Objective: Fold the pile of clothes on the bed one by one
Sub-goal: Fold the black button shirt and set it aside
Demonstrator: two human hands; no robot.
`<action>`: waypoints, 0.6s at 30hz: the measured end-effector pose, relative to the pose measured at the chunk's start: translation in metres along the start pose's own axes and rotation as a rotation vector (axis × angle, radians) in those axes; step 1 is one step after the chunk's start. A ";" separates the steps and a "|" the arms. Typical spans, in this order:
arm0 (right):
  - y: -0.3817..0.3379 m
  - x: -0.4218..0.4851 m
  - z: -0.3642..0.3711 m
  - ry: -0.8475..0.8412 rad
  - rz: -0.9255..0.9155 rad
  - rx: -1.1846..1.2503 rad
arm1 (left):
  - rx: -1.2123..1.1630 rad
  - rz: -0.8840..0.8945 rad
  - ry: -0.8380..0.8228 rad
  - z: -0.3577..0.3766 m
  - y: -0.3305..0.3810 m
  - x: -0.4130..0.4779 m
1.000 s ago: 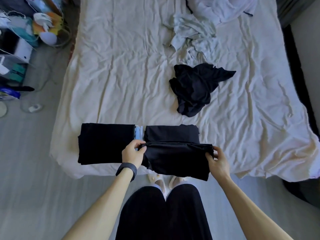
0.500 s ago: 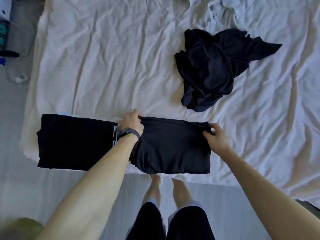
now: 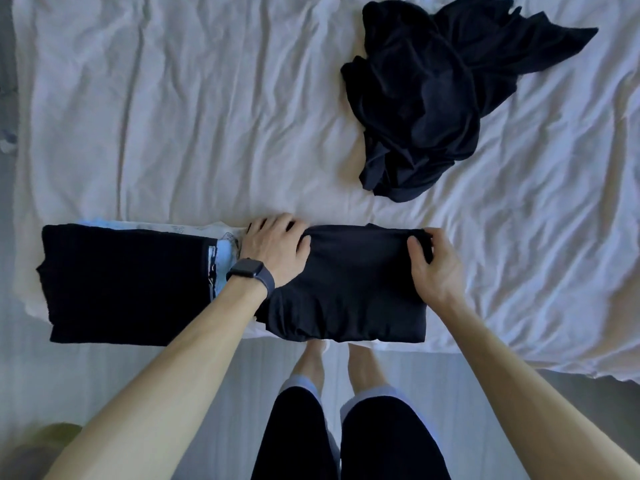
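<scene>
A folded black garment lies flat at the near edge of the bed. My left hand, with a dark watch on its wrist, rests on the garment's far left corner with fingers spread. My right hand pinches the far right corner, thumb on top. Just to the left sits a stack of folded clothes, black on top with light blue and white fabric showing beneath. A crumpled black garment lies unfolded further back on the right.
The bed's wrinkled white sheet stretches wide behind and to the left of the clothes. Grey floor runs along the bed's near edge, where my legs stand. A sliver of pale cloth shows at the top edge.
The black garment's held edge was brought over to the far side and laid down flat. My left hand went from gripping the corner to resting on it. The view moved closer to the bed.
</scene>
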State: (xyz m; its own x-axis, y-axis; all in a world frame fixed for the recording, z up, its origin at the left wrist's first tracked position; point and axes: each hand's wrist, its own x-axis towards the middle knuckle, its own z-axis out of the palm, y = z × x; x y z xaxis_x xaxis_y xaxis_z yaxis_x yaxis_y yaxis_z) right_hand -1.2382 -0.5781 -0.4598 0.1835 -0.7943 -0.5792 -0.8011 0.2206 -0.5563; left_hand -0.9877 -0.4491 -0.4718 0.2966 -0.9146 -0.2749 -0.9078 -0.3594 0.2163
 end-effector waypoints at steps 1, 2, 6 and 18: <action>0.000 -0.001 0.000 0.007 0.006 0.015 | 0.015 0.022 -0.026 0.002 -0.005 0.001; -0.001 -0.002 0.001 0.013 0.017 0.038 | 0.032 0.022 -0.041 0.002 -0.011 0.004; -0.007 -0.003 0.002 0.053 0.080 0.183 | 0.047 -0.016 -0.160 -0.010 -0.020 0.016; 0.036 -0.127 0.015 0.202 0.512 0.420 | -0.906 -1.125 0.149 0.000 0.084 -0.141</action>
State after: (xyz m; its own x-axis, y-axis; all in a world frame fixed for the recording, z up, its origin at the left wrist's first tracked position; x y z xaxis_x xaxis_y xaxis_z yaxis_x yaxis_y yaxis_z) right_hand -1.2819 -0.4608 -0.4148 -0.3014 -0.6130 -0.7303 -0.4629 0.7637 -0.4500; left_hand -1.1058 -0.3501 -0.4147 0.7901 -0.0654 -0.6094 0.3002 -0.8256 0.4778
